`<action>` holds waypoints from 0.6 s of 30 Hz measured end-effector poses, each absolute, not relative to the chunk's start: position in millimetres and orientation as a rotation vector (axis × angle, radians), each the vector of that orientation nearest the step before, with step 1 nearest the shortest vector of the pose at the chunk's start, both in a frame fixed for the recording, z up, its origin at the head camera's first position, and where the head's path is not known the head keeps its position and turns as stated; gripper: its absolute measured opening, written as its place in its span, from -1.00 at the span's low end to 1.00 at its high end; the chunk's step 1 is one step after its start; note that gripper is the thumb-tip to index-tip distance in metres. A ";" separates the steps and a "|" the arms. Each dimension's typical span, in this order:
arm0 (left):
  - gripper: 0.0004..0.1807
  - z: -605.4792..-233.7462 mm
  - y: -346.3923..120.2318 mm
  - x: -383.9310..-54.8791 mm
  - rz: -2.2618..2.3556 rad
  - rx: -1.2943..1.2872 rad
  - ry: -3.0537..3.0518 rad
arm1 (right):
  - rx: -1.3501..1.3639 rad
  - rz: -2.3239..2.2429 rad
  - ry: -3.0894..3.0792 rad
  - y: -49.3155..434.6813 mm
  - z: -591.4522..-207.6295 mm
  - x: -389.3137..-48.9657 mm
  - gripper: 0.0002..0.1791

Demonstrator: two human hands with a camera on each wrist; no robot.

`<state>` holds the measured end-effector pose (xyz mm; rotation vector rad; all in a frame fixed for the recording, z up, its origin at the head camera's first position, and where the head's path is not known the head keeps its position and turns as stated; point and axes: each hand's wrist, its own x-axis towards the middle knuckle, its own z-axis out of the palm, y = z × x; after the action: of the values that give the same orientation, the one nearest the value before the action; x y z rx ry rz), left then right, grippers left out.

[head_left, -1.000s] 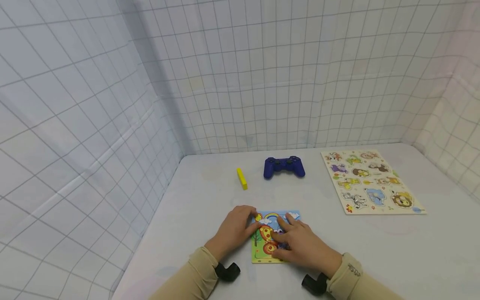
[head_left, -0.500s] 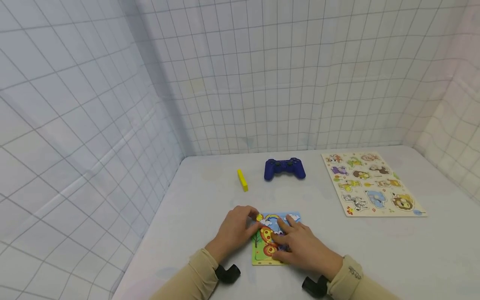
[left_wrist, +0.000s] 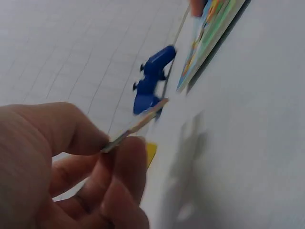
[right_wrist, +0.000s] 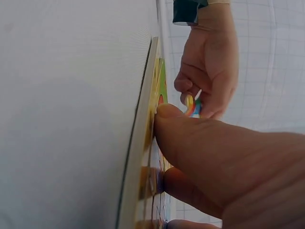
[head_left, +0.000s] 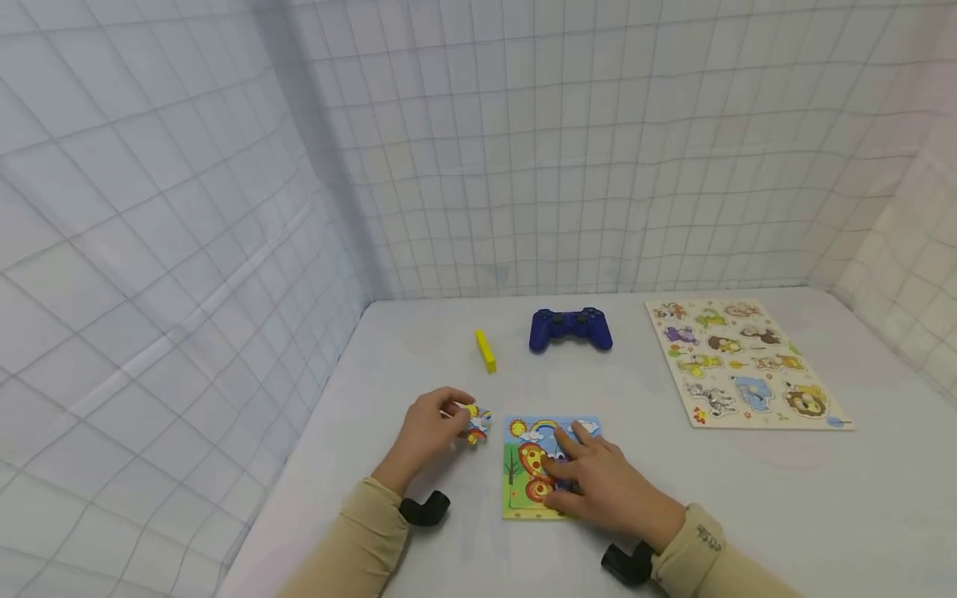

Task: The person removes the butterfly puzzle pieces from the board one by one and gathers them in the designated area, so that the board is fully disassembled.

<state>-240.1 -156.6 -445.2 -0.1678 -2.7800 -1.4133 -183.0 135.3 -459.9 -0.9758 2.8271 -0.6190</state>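
Observation:
My left hand (head_left: pixel 428 432) is to the left of a small jigsaw board (head_left: pixel 521 503) and pinches a puzzle piece (head_left: pixel 478 423) with blue, red and yellow print. In the left wrist view the piece (left_wrist: pixel 136 126) appears edge-on, thin and flat, between thumb and fingers, apart from the table. My right hand (head_left: pixel 607 480) rests spread on the right part of the board, its fingertips touching the printed face. Visible on that face are a sun, a rainbow, a tree and a red-and-yellow butterfly wing; the hand covers the rest.
A yellow block (head_left: pixel 485 350) and a dark blue game controller (head_left: pixel 571 329) lie farther back. At the right is a big wooden animal puzzle board (head_left: pixel 748 365). Grid-patterned cloth walls (head_left: pixel 493 166) enclose the white table (head_left: pixel 419 349) at the back and sides.
My left hand has moved off the board's upper left corner, leftward, with the puzzle piece pinched in it. The sun and that corner are now uncovered. The right hand stays put.

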 end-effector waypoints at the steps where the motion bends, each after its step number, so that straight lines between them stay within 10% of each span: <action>1: -0.73 -443.5 -164.8 -241.3 -1.416 -0.134 -2.812 | -0.976 -0.617 2.828 135.6 -459.8 -182.9 -0.38; 18: -0.76 -434.2 -221.5 -249.2 -1.143 0.064 -3.040 | -0.959 -0.647 2.815 136.5 -459.1 -181.6 -0.39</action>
<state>-249.2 -221.5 -434.2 0.0637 -3.0404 -1.1432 -181.6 136.5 -459.1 -0.9593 2.8150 -0.6475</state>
